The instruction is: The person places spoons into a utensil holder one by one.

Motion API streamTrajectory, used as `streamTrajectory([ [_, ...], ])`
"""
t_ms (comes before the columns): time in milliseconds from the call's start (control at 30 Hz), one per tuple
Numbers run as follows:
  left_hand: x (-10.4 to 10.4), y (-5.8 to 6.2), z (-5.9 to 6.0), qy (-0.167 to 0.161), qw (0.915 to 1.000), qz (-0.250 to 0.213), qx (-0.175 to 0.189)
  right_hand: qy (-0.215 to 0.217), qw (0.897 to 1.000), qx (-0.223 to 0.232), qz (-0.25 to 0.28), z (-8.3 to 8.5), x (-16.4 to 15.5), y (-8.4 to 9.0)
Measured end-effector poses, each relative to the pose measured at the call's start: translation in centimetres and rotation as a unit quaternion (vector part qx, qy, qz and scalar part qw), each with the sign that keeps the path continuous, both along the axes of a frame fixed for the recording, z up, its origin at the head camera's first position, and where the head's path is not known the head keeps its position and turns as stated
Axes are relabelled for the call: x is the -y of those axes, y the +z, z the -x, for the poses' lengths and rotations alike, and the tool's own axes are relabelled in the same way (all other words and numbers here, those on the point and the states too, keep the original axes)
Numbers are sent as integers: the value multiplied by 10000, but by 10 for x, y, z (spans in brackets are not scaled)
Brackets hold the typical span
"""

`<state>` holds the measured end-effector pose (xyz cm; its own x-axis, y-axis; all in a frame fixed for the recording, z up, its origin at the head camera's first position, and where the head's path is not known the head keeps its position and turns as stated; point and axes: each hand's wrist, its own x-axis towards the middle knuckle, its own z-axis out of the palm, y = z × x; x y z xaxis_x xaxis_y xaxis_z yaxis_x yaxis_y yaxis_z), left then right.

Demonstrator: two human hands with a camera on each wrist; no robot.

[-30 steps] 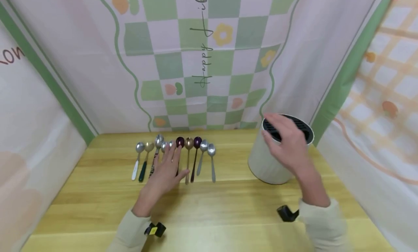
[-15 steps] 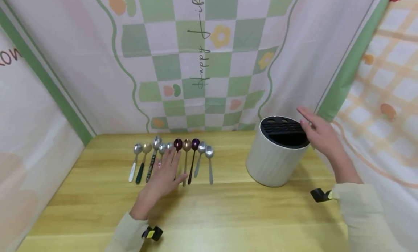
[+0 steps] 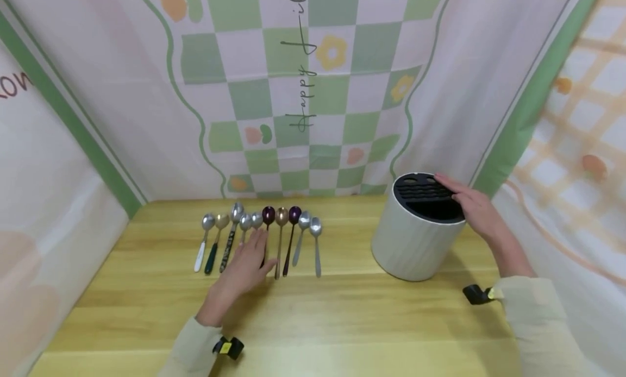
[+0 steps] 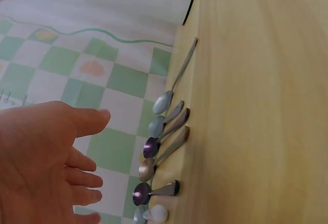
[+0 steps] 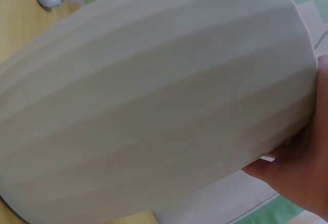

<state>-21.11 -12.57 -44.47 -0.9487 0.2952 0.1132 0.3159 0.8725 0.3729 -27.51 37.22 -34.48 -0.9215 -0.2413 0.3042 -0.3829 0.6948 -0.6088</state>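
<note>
Several spoons lie side by side in a row on the wooden table, bowls toward the back. My left hand point(image 3: 246, 263) is over the row with relaxed fingers, hiding the handles of some spoons in the middle; it holds nothing. Just right of it are a gold-coloured spoon point(image 3: 281, 218) and a dark purple spoon point(image 3: 294, 216). At the right stands a white ribbed utensil holder point(image 3: 415, 241), upright, with a black slotted top point(image 3: 421, 188). My right hand point(image 3: 481, 211) rests at the holder's right rim, fingers extended along it. In the right wrist view, the holder's wall point(image 5: 159, 101) fills most of the picture.
A white-handled spoon point(image 3: 200, 255) marks the row's left end, and a grey metal spoon point(image 3: 317, 246) its right end. Printed cloth point(image 3: 327, 94) hangs behind the table point(image 3: 313, 322) and along both sides.
My right hand has moved from over the holder's top, out past its right side, then onto the rim. My left hand stays over the spoons, its fingers slightly lower.
</note>
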Motion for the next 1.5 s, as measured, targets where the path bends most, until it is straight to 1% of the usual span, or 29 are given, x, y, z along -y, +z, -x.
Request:
streamTrajectory([
  [133, 1, -1, 8, 9, 9995, -319, 79, 28, 10000, 69, -26, 0, 0, 6],
  [267, 1, -3, 16, 64, 9990, -427, 130, 16, 10000, 51, -41, 0, -1, 10],
  [367, 0, -3, 24, 199, 9994, -251, 99, 12, 10000, 46, -12, 0, -1, 10],
  [500, -3, 0, 35, 370, 9993, -23, 68, 23, 10000, 25, 28, 1, 0, 10],
  [667, -8, 3, 45, 514, 9982, 48, 317, 13, 10000, 28, 52, 0, 0, 9],
  [733, -10, 2, 47, 610, 9970, 163, 446, 22, 10000, 18, 68, 0, 0, 8],
  [800, -12, -1, 49, 692, 9958, 362, 485, 21, 10000, 17, 82, 0, 1, 8],
  [933, -16, -6, 52, 832, 9927, 710, 501, 30, 10000, 11, 89, -1, 3, 6],
  [1000, -18, -7, 53, 849, 9914, 886, 459, 51, 9999, 43, 119, -1, 4, 6],
  [1133, -21, -9, 53, 867, 9908, 965, 374, 93, 9997, 92, 194, -3, 5, 6],
  [1200, -23, -9, 54, 897, 9912, 903, 359, 97, 9997, 88, 205, -3, 5, 5],
  [1367, -26, -9, 58, 1070, 9902, 716, 546, 89, 9998, 11, 172, -4, 3, 4],
  [1500, -28, -9, 63, 1099, 9890, 862, 493, 70, 9999, -32, 134, -4, 1, 2],
])
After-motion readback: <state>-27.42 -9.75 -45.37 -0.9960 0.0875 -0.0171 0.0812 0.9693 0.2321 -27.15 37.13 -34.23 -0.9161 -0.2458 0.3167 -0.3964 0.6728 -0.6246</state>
